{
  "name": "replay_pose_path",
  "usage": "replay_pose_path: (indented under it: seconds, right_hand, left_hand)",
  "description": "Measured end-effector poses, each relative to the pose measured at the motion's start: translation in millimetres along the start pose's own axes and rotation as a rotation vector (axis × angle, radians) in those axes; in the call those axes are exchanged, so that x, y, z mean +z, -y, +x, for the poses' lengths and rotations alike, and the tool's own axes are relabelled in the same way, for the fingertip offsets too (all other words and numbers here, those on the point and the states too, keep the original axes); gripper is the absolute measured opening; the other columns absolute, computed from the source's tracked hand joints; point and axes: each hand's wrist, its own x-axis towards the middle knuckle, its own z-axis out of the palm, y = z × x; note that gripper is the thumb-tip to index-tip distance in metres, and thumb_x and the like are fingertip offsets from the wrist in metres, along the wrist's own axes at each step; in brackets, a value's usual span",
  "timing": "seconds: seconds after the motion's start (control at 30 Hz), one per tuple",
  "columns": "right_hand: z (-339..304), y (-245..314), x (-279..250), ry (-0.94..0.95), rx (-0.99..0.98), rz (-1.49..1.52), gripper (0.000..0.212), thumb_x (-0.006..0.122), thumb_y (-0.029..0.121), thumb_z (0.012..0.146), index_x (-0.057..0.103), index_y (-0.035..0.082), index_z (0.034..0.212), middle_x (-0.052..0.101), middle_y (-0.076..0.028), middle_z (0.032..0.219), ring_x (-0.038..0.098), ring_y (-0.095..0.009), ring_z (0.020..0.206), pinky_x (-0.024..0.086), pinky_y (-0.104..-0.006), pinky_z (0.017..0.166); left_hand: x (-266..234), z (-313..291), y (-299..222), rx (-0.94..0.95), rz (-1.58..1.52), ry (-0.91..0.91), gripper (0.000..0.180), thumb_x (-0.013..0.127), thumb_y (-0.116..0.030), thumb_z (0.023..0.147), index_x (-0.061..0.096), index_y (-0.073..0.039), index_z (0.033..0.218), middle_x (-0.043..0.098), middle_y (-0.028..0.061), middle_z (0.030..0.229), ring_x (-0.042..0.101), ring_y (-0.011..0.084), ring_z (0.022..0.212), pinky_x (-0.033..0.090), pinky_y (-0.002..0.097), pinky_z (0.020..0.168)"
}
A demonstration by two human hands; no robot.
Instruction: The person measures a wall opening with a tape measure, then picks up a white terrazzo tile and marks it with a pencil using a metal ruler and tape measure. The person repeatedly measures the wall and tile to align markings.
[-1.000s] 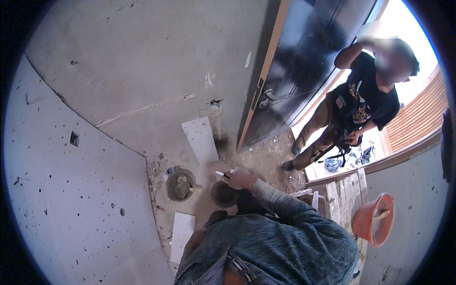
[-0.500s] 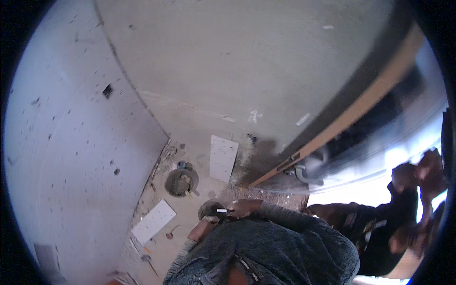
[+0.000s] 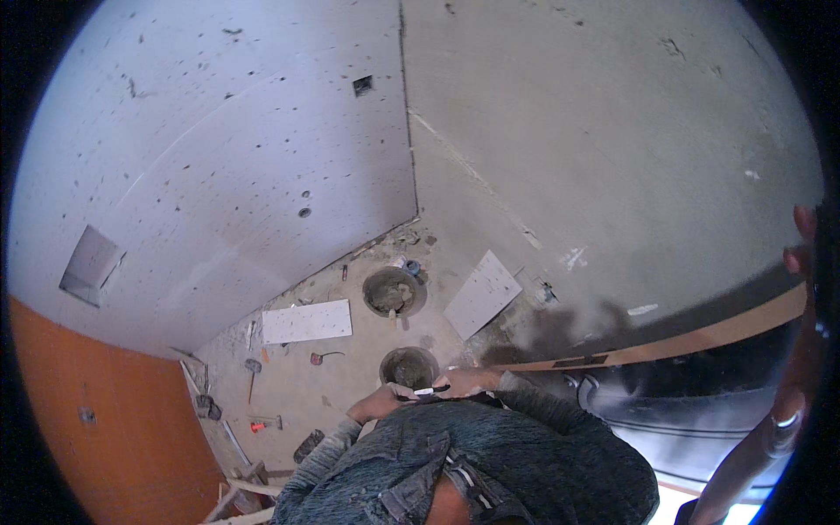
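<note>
Both my hands meet in front of my body, above the near edge of a round bucket (image 3: 409, 352) with grey stuff inside. Between them is a small white-and-dark object (image 3: 425, 391), too small to name. My right hand (image 3: 470, 381) is closed on its right end. The fingers of my left hand (image 3: 378, 404) are bent in against its left end. Just beyond stands a second round bucket (image 3: 372, 306) holding grey mortar-like material and a tool with a pale handle (image 3: 393, 313).
White panels lie on the floor, one at left (image 3: 306, 322), one against the right wall (image 3: 483, 295). At left are a mallet (image 3: 253, 372), a red-ended tool (image 3: 262, 426) and an orange door (image 3: 114, 411). Another person's arm (image 3: 787, 411) shows at the right edge beside a dark glossy door (image 3: 700, 385).
My view has swung left, bringing the orange door and floor tools into sight. The people at right have mostly left the picture. My hands stay together at the small white-and-dark object.
</note>
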Motion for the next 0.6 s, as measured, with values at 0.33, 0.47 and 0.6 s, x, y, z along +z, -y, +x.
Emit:
replay_pose_path:
  seconds: [0.33, 0.47, 0.6]
  right_hand:
    - [11, 10, -3, 0.110, 0.073, -0.043, 0.046, 0.061, 0.038, 0.088, 0.064, 0.007, 0.121, 0.070, -0.015, 0.105, 0.066, -0.023, 0.087, 0.049, -0.0382, 0.076]
    - [9, 9, -2, 0.041, -0.014, -0.140, 0.046, 0.062, 0.038, 0.088, 0.064, 0.007, 0.121, 0.072, -0.014, 0.103, 0.066, -0.023, 0.084, 0.049, -0.0388, 0.074]
    - [-8, 43, -27, 0.339, 0.169, -0.034, 0.053, 0.060, 0.038, 0.088, 0.055, 0.010, 0.133, 0.061, -0.018, 0.126, 0.060, -0.024, 0.115, 0.045, -0.0318, 0.098]
  left_hand:
    - [20, -29, 7, -0.090, -0.122, -0.088, 0.027, 0.063, -0.023, 0.093, 0.068, -0.001, 0.107, 0.069, 0.0007, 0.090, 0.058, 0.0107, 0.083, 0.047, 0.0304, 0.083]
    - [19, -23, 7, -0.075, -0.125, -0.064, 0.028, 0.063, -0.025, 0.093, 0.069, -0.001, 0.107, 0.070, 0.0025, 0.090, 0.058, 0.0109, 0.084, 0.047, 0.0308, 0.083]
    - [18, -15, 5, -0.150, -0.014, -0.026, 0.031, 0.064, -0.030, 0.093, 0.070, -0.004, 0.108, 0.071, 0.0070, 0.094, 0.060, 0.0124, 0.085, 0.047, 0.0318, 0.084]
